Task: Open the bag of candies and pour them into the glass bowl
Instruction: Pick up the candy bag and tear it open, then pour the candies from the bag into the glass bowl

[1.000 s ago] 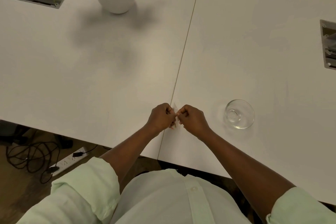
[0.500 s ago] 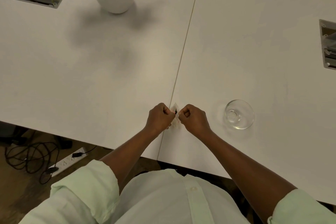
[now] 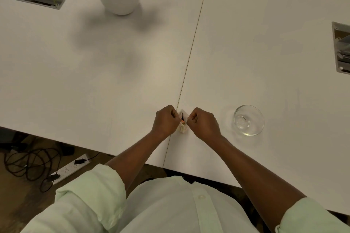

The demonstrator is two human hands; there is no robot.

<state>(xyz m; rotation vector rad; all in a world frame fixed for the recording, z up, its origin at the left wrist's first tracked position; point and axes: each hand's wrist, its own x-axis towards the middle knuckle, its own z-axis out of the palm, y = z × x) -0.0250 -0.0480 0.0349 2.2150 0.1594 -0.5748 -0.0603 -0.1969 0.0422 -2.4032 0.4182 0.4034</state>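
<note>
1. Head view: the left hand and right hand each have fingers clamped on a top edge of the candy bag, its mouth parted, above the white counter.
2. The empty glass bowl stands just right of the right hand.

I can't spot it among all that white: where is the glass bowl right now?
The glass bowl sits empty on the white table, near its front edge, just right of the right hand, apart from it.
</note>
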